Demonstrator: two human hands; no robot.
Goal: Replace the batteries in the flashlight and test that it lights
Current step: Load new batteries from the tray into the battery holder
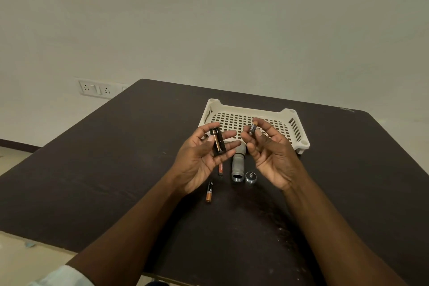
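Note:
My left hand (199,158) holds a black battery holder (217,141) upright between thumb and fingers, with a copper-and-black battery seated in it. My right hand (269,153) pinches a single black-and-copper battery (252,128) at its fingertips, just right of the holder. Below them on the dark table lies the grey flashlight body (238,167), open end toward me. Its round tail cap (251,177) sits beside that end. A loose battery (209,192) lies nearer me, and a red-labelled battery (220,169) shows partly under my left fingers.
A cream perforated plastic tray (287,115) stands on the dark table (116,169) just behind my hands. A wall socket plate (96,89) is on the wall at the left. The table's near edge runs below my forearms.

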